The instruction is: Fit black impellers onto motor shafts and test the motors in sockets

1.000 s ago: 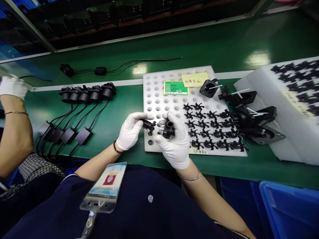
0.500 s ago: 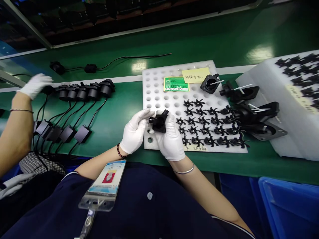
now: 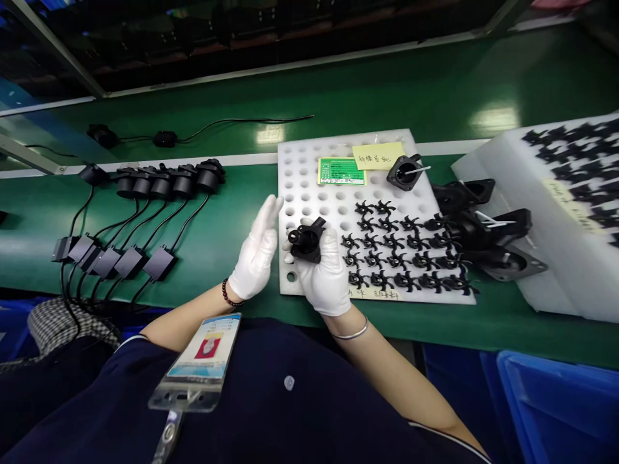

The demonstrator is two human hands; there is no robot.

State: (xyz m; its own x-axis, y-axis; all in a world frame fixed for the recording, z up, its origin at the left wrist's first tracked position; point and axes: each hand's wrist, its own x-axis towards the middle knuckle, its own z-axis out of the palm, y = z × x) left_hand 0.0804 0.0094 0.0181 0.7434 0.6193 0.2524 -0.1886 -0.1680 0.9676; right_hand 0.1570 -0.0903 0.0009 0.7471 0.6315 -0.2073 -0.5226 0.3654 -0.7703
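Clamped in a white-gloved right hand (image 3: 323, 277), a black plastic housing (image 3: 304, 241) sits over a white foam board (image 3: 294, 193), the open left hand (image 3: 256, 248) just beside it, apparently not touching. Black impellers (image 3: 391, 248) lie in rows on the board; wired sockets (image 3: 164, 183) line the green bench (image 3: 242, 187).
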